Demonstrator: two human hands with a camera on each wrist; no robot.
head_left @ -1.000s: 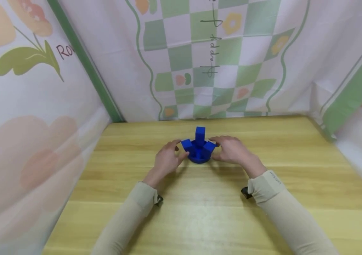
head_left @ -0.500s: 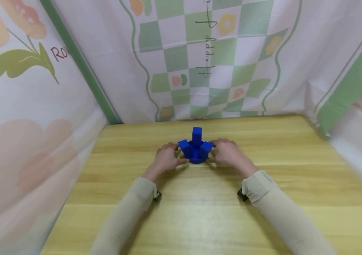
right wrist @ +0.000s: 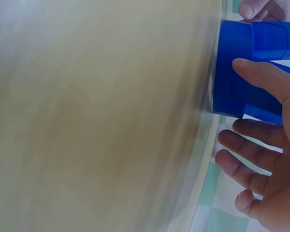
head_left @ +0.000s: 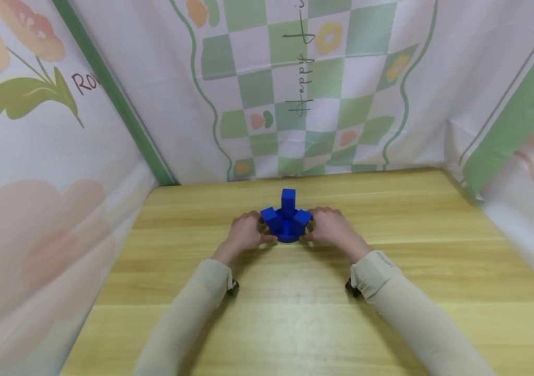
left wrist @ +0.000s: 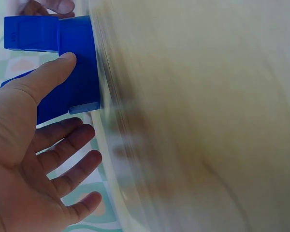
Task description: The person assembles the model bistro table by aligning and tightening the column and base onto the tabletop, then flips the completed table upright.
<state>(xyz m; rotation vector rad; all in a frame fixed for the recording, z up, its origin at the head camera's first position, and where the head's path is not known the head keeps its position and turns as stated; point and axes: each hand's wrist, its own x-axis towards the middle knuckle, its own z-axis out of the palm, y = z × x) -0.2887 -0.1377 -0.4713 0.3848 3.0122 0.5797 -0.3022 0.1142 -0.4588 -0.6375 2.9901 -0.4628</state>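
Note:
A blue three-pronged piece [head_left: 288, 230] stands upright on the table, its round base down and three square-topped posts rising around the middle. From its left side the left hand [head_left: 245, 231] holds it. In the left wrist view this thumb [left wrist: 63, 67] lies across the blue side, while the fingers bend behind and beside it. The right hand [head_left: 330, 227] grips the opposite side. Its thumb [right wrist: 256, 72] crosses the blue side in the right wrist view, with the other fingers [right wrist: 249, 147] curved and spread. Exact fingertip contact behind the piece is hidden.
The wood-grain table [head_left: 290, 318] stretches around the hands. Patterned cloth [head_left: 290, 94] hangs along its back edge, with further cloth at left and right. A dark wrist device [head_left: 352, 288] shows beneath the right sleeve.
Both hands have drawn in around the blue three-pronged piece, the right hand shifting left toward it. The piece stays put on the table, while the view itself shifts slightly.

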